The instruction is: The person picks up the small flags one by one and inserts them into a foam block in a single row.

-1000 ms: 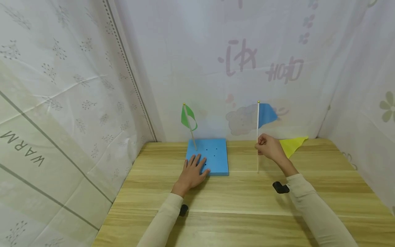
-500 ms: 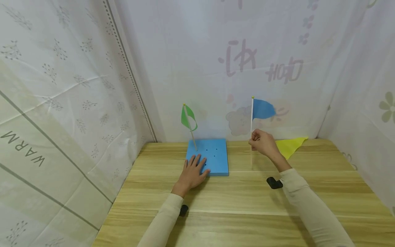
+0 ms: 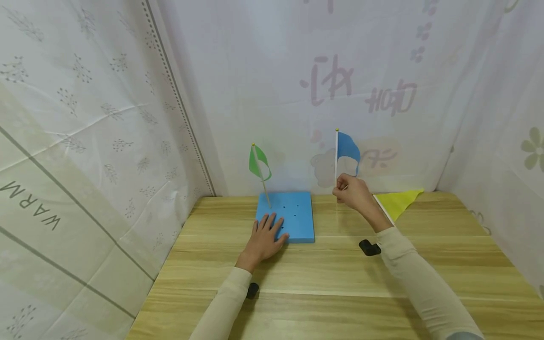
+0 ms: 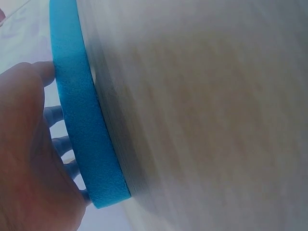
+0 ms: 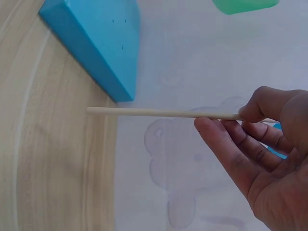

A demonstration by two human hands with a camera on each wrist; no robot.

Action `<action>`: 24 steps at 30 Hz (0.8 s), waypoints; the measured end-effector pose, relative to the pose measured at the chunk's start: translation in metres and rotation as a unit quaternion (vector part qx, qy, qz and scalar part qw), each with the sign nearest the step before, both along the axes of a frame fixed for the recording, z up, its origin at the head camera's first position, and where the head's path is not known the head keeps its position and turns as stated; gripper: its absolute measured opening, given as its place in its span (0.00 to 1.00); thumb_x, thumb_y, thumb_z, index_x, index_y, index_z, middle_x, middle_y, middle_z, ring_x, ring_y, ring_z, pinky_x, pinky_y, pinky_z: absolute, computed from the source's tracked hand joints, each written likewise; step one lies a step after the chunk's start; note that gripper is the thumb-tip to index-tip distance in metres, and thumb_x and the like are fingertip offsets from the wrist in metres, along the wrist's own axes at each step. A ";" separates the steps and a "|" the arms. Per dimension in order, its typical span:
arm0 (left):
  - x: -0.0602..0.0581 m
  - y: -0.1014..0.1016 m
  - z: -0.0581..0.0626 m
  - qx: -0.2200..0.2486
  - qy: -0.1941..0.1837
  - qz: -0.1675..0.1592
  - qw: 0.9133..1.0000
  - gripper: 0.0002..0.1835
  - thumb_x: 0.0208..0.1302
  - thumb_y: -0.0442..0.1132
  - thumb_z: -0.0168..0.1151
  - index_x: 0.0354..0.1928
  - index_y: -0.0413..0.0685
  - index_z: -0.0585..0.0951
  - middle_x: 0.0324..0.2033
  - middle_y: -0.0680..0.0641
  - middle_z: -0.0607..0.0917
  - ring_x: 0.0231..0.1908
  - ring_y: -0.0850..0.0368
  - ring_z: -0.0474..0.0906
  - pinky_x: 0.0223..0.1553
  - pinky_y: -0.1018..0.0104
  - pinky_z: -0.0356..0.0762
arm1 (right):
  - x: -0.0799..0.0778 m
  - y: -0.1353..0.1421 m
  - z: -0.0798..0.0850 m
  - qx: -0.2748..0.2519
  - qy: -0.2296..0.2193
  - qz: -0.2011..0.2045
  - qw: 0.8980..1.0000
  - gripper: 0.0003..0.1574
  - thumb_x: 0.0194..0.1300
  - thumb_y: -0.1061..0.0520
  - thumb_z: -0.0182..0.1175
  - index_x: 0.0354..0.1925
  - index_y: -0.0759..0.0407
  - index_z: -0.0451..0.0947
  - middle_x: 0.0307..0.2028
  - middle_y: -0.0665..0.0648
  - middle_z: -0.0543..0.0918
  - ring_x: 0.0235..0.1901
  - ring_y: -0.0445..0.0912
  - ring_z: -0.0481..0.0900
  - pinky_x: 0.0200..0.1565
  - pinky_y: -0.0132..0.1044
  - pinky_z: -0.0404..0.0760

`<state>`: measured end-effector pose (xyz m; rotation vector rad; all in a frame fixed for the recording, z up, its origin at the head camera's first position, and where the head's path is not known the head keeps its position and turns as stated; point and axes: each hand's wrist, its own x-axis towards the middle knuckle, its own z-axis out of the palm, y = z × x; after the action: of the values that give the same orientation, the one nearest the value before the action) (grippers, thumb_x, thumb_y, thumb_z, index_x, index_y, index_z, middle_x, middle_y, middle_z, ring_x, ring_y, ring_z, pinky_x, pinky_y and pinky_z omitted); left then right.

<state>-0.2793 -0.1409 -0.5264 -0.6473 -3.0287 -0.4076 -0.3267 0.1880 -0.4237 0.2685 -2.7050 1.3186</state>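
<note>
My left hand [image 3: 264, 240] lies with spread, straight fingers on the near left part of a blue foam board [image 3: 302, 227], which has several small holes in its top. In the left wrist view the fingertips press on the upper face of the foam board [image 4: 86, 125]. A green flag [image 3: 260, 165] stands in the board's far left part, its stick leaning left. To the right, my right hand [image 3: 355, 192] pinches the wooden stick of a blue flag [image 3: 347, 146] between thumb and fingers. The stick's bare lower end [image 5: 125, 111] points down above the table.
A yellow flag [image 3: 398, 203] lies on the wooden table [image 3: 323, 283] at the right, its stick partly behind my right forearm. Printed cloth curtains [image 3: 263, 85] hang behind and beside the table. Small black camera mounts [image 3: 369, 247] sit at both wrists.
My right hand has carried the blue flag left and up, toward the foam board; its cloth now curls. More of the yellow flag's stick shows. The left hand has stayed put.
</note>
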 end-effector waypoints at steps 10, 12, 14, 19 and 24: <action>0.000 0.000 0.000 0.003 -0.001 -0.001 1.000 0.36 0.83 0.62 0.49 0.84 0.54 0.63 0.84 0.40 0.57 0.84 0.35 0.50 0.81 0.29 0.48 | -0.007 -0.018 0.011 0.013 0.033 0.008 0.999 0.04 0.73 0.59 0.59 0.40 0.60 0.76 0.40 0.62 0.86 0.35 0.55 0.93 0.38 0.43 0.92; 0.000 0.000 0.000 0.006 0.000 -0.002 1.000 0.36 0.83 0.62 0.50 0.84 0.53 0.64 0.84 0.40 0.58 0.84 0.34 0.51 0.81 0.29 0.48 | -0.007 -0.022 0.014 0.014 0.035 0.007 0.999 0.04 0.73 0.59 0.59 0.40 0.59 0.76 0.39 0.62 0.86 0.34 0.53 0.93 0.37 0.43 0.92; 0.001 0.000 0.001 0.008 0.001 -0.002 1.000 0.36 0.83 0.61 0.50 0.83 0.53 0.65 0.84 0.39 0.59 0.84 0.34 0.51 0.81 0.28 0.49 | -0.008 -0.026 0.016 0.010 0.035 0.009 0.999 0.05 0.73 0.59 0.59 0.40 0.60 0.76 0.39 0.63 0.87 0.34 0.53 0.93 0.37 0.43 0.92; 0.001 0.000 0.001 0.009 -0.002 -0.003 1.000 0.36 0.83 0.61 0.50 0.83 0.53 0.64 0.84 0.39 0.58 0.84 0.34 0.50 0.81 0.29 0.48 | -0.011 -0.033 0.019 0.009 0.034 0.009 0.999 0.05 0.73 0.59 0.61 0.40 0.60 0.76 0.39 0.62 0.87 0.35 0.54 0.93 0.38 0.43 0.91; 0.000 -0.001 -0.001 0.013 0.003 -0.005 1.000 0.36 0.83 0.60 0.50 0.83 0.51 0.65 0.84 0.38 0.58 0.84 0.34 0.51 0.81 0.28 0.47 | -0.014 -0.040 0.022 0.010 0.042 0.016 0.999 0.04 0.73 0.60 0.60 0.41 0.60 0.76 0.39 0.62 0.87 0.35 0.56 0.92 0.36 0.42 0.90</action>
<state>-0.2789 -0.1417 -0.5275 -0.6623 -3.0097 -0.4440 -0.3410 0.1481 -0.4019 0.3634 -2.6561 1.2591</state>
